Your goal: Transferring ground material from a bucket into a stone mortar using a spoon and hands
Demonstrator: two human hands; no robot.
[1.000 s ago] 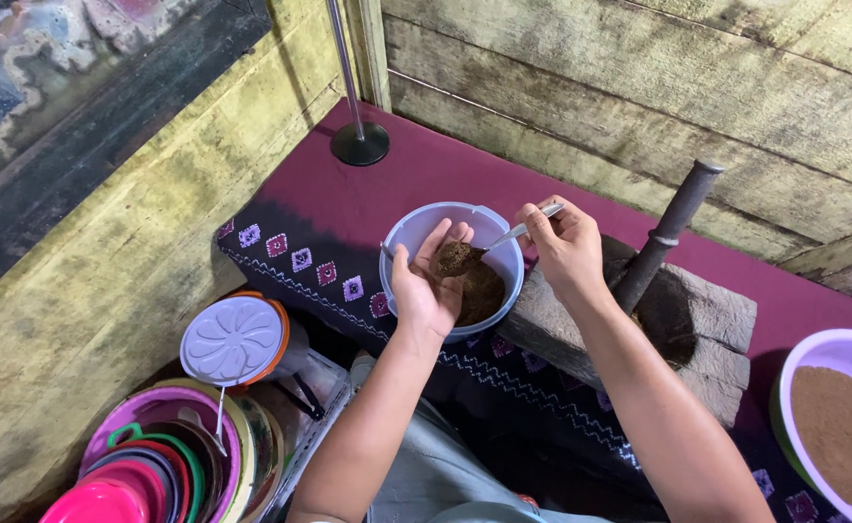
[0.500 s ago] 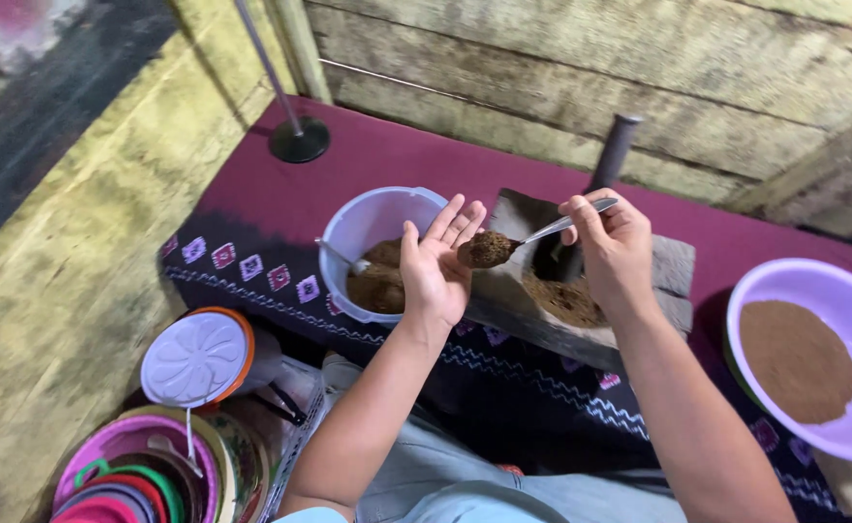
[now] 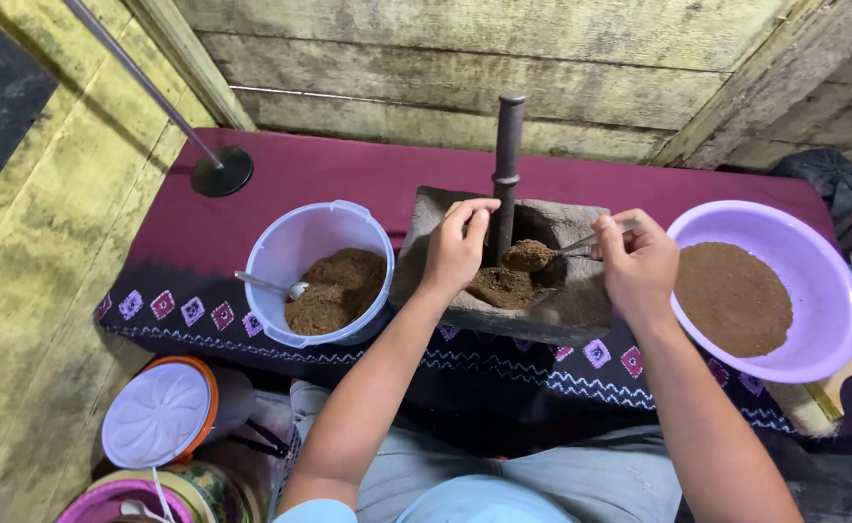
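Maroon cloth [image 3: 348, 174]: right hand [image 3: 639, 266] gripping heaped spoon [image 3: 552, 253] over stone mortar [image 3: 566, 310]; left hand [image 3: 457, 247] loosely curled, empty, beside pestle [image 3: 507, 165].

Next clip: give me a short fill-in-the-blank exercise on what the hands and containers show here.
1. The right hand holds a spoon heaped with brown ____.
2. The left hand rests at the rim of the stone ____, beside the dark pestle.
3. The wide bowl on the right is ____ in colour.
4. A second spoon lies in the pale blue ____.

Missing words: powder; mortar; purple; tub
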